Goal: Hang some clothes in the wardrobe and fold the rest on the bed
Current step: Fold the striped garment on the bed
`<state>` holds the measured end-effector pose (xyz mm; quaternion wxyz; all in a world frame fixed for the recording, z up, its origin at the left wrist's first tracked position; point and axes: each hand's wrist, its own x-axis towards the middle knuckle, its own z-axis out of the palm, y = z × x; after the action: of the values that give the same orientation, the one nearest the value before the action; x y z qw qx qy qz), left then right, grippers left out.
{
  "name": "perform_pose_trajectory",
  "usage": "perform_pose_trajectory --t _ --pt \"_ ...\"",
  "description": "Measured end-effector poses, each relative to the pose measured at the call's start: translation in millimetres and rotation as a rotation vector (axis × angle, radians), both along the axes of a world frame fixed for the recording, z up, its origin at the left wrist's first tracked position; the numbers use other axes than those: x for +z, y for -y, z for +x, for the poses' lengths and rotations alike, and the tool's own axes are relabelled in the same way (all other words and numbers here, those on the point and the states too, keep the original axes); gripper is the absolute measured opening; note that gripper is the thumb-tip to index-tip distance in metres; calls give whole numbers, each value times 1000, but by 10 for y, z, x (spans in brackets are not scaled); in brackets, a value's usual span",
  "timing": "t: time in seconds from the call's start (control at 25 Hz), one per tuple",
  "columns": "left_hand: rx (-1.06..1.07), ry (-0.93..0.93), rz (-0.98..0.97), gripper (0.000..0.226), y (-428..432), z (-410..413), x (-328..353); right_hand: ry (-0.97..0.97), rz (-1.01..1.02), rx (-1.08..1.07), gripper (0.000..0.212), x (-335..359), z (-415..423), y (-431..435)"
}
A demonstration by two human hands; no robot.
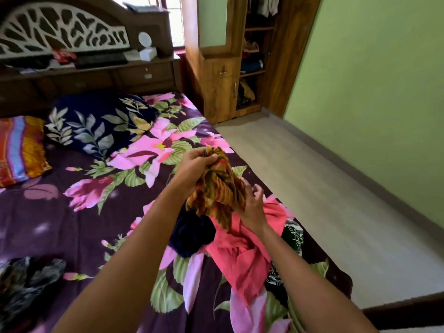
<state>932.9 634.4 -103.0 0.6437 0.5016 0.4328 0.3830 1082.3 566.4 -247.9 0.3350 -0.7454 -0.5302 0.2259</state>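
Note:
A bunched yellow-and-orange patterned garment (217,186) hangs above the bed (79,227), held between both hands. My left hand (194,163) grips its top edge, fingers curled round the cloth. My right hand (251,203) holds its lower right side. Beneath it on the floral bedspread lie a pink garment (242,251), a dark navy garment (191,233) and a black-and-white patterned one (292,234). The wooden wardrobe (221,75) stands open beyond the bed's far corner, with clothes on its shelves.
A dark floral pillow (96,123) and a striped orange pillow (19,150) lie by the headboard (60,30). A grey-black cloth (26,284) sits at the bed's near left. Pale floor (312,179) runs along the green wall (384,92) to the wardrobe.

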Motion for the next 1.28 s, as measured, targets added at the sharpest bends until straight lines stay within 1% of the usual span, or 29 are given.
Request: perform_pose_trajectory --t 0.08,0.12,0.2,0.24,0.32,0.36,0.4,0.44,0.52,0.56,0.6,0.64,0.68,0.72,0.76,0.8,0.84,0.88,0.92,1.0,1.12,1.16,1.2,1.24,1.28 --pt "12 36 46 16 144 -282 312 -4 1 36 83 207 -219 -56" --pt "13 58 64 15 210 -409 453 -26 16 82 71 353 -353 -81" --pt "24 95 103 12 353 -730 737 -84 115 172 43 729 -667 -80" --pt "59 119 119 10 389 -912 851 -123 135 179 35 883 -819 -91" --pt "186 166 142 6 388 -1341 1015 -211 214 177 29 1156 -1145 -144" --pt "265 146 165 4 370 -1569 1053 -229 282 175 33 1271 -1308 -158" --pt "329 68 201 5 352 -1796 1075 -231 348 202 36 1384 -1449 -171" --pt "370 -63 234 11 338 -1995 1070 -237 401 208 34 1529 -1578 -176" --pt "368 -403 324 25 394 -2331 1071 -276 490 240 24 1882 -1832 -195" --pt "349 -590 396 31 450 -2462 1080 -272 532 289 24 2072 -1976 -184" --pt "341 -735 472 38 496 -2573 1098 -239 564 349 26 2253 -2128 -187" --pt "339 -797 532 45 533 -2674 1117 -181 593 417 28 2402 -2287 -175" --pt "290 -760 562 50 574 -2769 1135 -132 615 476 27 2495 -2453 -165" --pt "190 -625 554 52 650 -2833 1177 -91 624 525 22 2563 -2617 -153" --pt "71 -498 497 51 721 -2870 1214 -66 638 558 17 2612 -2749 -140" --pt "-22 -449 469 47 746 -2904 1219 -56 651 572 14 2649 -2850 -138" --pt "-66 -442 503 39 770 -2959 1227 -69 666 576 13 2682 -2941 -142" --pt "-33 -440 577 24 776 -3008 1228 -101 675 565 14 2689 -2990 -151" --pt "33 -388 642 11 790 -3046 1257 -124 693 556 16 2656 -3019 -177" --pt "145 -335 719 25 803 -3177 1325 -136 708 580 24 2547 -3090 -181" --pt "242 -403 801 28 800 -3289 1378 -177 659 638 28 2281 -3209 -208" --pt "280 -380 811 28 809 -3317 1401 -216 602 663 25 2154 -3239 -254" --pt "333 -338 809 29 817 -3355 1448 -260 496 689 20 2064 -3262 -273" --pt "379 -302 805 28 813 -3414 1499 -305 367 718 16 1976 -3282 -294" --pt "425 -282 802 28 812 -3479 1550 -305 214 742 14 1890 -3298 -291"
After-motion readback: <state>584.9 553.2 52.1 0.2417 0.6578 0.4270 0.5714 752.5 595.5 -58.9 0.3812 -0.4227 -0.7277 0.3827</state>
